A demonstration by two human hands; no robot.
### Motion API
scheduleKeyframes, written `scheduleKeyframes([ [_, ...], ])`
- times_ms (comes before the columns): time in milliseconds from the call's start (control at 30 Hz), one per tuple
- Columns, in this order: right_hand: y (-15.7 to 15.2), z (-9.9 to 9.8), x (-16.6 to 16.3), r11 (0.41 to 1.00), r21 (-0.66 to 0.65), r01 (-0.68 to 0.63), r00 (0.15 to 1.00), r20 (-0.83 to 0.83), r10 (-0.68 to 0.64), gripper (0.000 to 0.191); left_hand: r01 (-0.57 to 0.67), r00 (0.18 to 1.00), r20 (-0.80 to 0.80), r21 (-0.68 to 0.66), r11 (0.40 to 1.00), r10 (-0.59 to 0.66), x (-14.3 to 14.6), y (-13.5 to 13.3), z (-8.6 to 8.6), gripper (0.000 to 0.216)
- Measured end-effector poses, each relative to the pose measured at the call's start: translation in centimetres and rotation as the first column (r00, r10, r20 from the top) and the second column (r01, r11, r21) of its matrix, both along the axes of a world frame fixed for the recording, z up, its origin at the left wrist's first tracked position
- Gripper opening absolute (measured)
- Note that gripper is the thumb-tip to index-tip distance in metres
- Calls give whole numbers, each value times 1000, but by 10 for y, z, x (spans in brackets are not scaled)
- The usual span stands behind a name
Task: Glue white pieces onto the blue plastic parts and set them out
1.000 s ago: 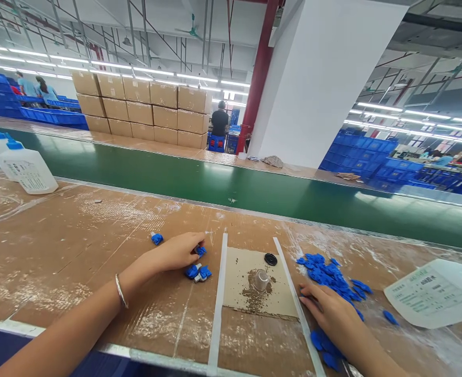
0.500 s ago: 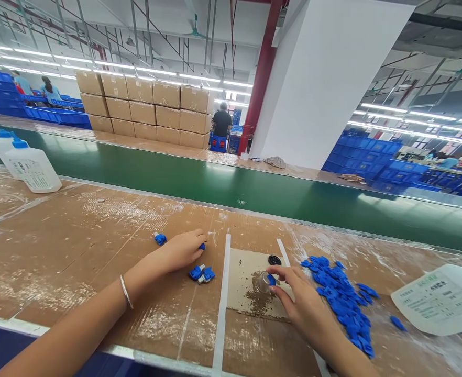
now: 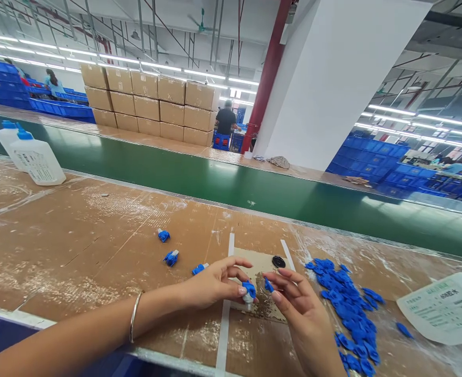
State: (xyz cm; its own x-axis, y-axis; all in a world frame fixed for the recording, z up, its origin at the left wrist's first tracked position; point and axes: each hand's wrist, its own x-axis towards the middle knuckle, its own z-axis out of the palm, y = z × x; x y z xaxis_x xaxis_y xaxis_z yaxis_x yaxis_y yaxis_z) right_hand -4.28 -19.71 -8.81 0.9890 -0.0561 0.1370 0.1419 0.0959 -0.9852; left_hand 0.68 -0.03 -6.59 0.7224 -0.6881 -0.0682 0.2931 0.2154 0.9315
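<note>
Between the thumb and fingers of my left hand (image 3: 217,285) is a small blue-and-white piece (image 3: 249,289), its white end pointing down. My right hand (image 3: 301,303) pinches a thin blue petal-shaped piece (image 3: 269,286) close beside it, with a small gap between the two. Both hands are above a beige board (image 3: 242,255) spotted with brown residue. A black round lid (image 3: 278,261) rests on the board's far right part. On the cardboard surface left of the board lie three similar blue-and-white pieces, the nearest blue-and-white one (image 3: 198,269) partly behind my left hand.
Right of my right hand spreads a pile of blue petal pieces (image 3: 351,309). A white labelled bottle (image 3: 445,309) lies beyond it. Two bottles with blue caps (image 3: 38,162) stand at the far left. A green conveyor belt (image 3: 215,178) runs behind, with stacked cartons (image 3: 148,107) beyond.
My left hand has moved right with a blue-and-white piece to meet my right hand. My right hand has lifted its blue piece off the clear cup on the board.
</note>
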Motion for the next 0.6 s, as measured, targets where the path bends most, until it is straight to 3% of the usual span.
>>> scheduleKeyframes([
  [133, 12, -2, -4, 991, 128, -29, 999, -14, 31, 41, -9, 1000, -26, -39, 999, 8, -3, -1, 1, 50],
  [367, 23, 0, -8, 998, 64, -21, 1000, 23, 19, 38, -39, 999, -32, -41, 998, 38, -2, 1, 0, 49],
  [500, 25, -2, -9, 998, -55, 31, 995, 91, -26, 34, -55, 998, -23, -30, 998, 55, -2, 1, 2, 48],
  [600, 29, -4, -10, 954, -270, 129, 976, 206, -73, 28, -69, 997, -26, -3, 998, 69, -3, 0, 4, 49],
])
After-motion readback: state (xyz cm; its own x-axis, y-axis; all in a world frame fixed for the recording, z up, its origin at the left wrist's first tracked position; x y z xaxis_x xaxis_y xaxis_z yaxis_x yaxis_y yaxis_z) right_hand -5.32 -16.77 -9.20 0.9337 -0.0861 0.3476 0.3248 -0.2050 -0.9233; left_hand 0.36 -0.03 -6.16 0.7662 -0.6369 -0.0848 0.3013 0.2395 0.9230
